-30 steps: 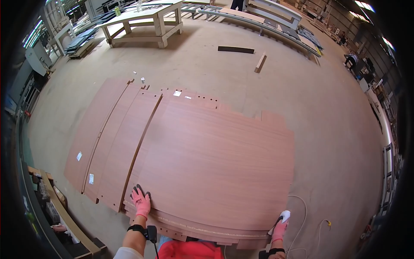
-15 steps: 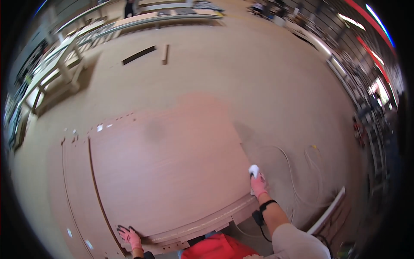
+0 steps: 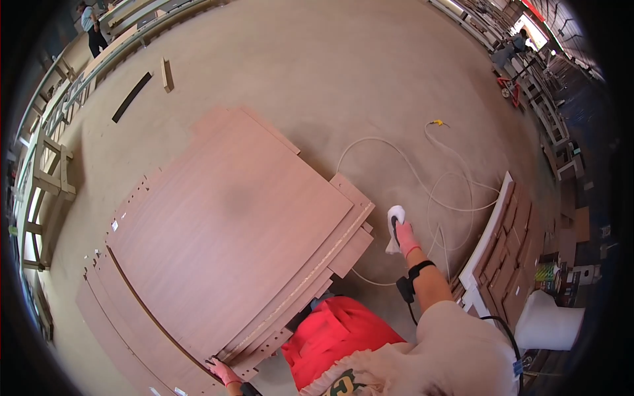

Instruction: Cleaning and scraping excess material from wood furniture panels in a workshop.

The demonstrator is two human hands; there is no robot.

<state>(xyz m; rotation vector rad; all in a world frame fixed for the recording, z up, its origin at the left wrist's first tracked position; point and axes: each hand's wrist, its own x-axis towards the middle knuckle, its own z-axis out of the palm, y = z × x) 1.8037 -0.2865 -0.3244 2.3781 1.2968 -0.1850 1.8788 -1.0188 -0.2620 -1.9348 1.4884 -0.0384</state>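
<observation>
Below me lies a stack of large pinkish-brown wood panels (image 3: 231, 231), with offset edges and a row of holes on the near side. My right hand (image 3: 405, 236), in a pink glove with dark fingertips, is closed round a crumpled white cloth (image 3: 395, 214). It hangs over the floor just right of the stack's corner, apart from the panels. My left hand (image 3: 224, 371), gloved alike, rests at the near left edge of the top panel, beside a dark narrow gap (image 3: 155, 315). Its fingers look stretched out, with nothing seen in them.
A pale hose (image 3: 403, 153) loops across the floor to the right. Beyond it stands a pile of brown panel pieces (image 3: 508, 257) with a white edge, near a white roll (image 3: 549, 321). A wooden trestle (image 3: 49, 175) stands left. Two strips (image 3: 132, 97) lie on the floor; people are far off.
My view has turned to the right. My right hand has lifted away from the panel's right edge with the white cloth. My left hand stays by the near left edge.
</observation>
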